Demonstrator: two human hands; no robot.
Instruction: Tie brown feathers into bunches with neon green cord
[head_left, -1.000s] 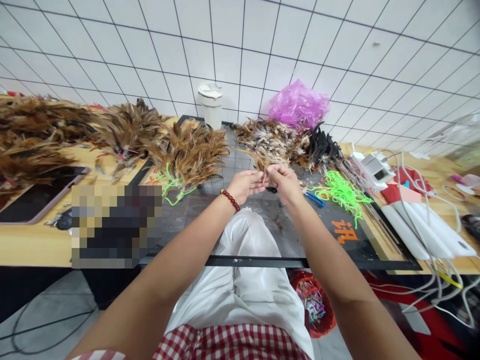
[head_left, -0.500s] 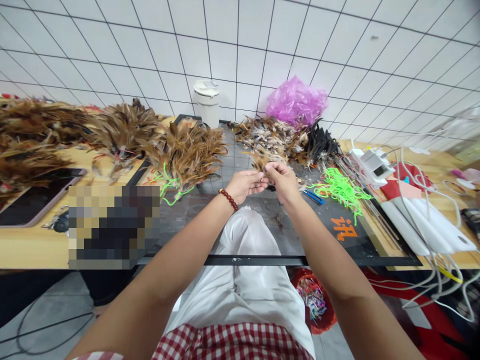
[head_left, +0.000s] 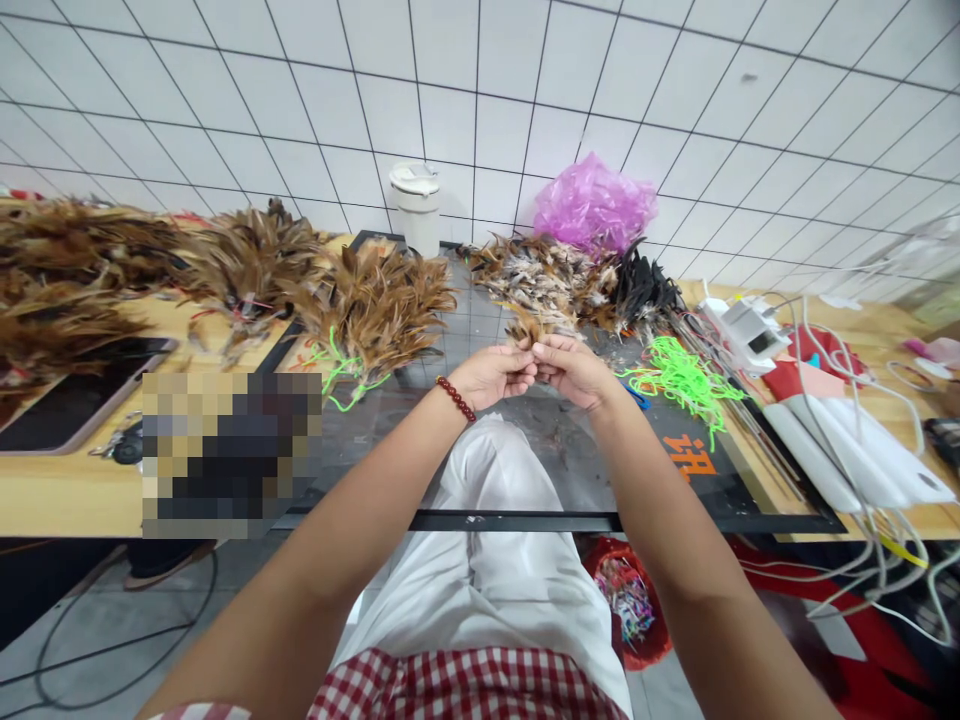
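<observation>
- Tuft of brown feathers (head_left: 527, 326): it pokes up from between the hands, over the dark panel (head_left: 517, 521) that lies on the table (head_left: 67, 500).
- Left hand (head_left: 495, 374): thumb and fingers pinch the tuft low down; a bracelet of dark red beads (head_left: 456, 400) circles the wrist.
- Right hand (head_left: 576, 372): its fingers are likewise closed on the tuft, touching the left hand's fingertips; the pinched base itself is hidden.
- Just beyond the tuft: a mottled feather pile (head_left: 551, 275), with black feathers (head_left: 643, 288) to its right and a purple plastic bag (head_left: 596, 205) behind.
- Left of the hands: a large brown feather bunch (head_left: 382, 300), with green cord (head_left: 339, 372) at its near end.
- Right of the hands: a tangle of bright green string (head_left: 686, 380); beside it, a blue object (head_left: 637, 397) partly covered by the right wrist.
- Near the tiled wall: a white lidded cup (head_left: 417, 210), upright.
</observation>
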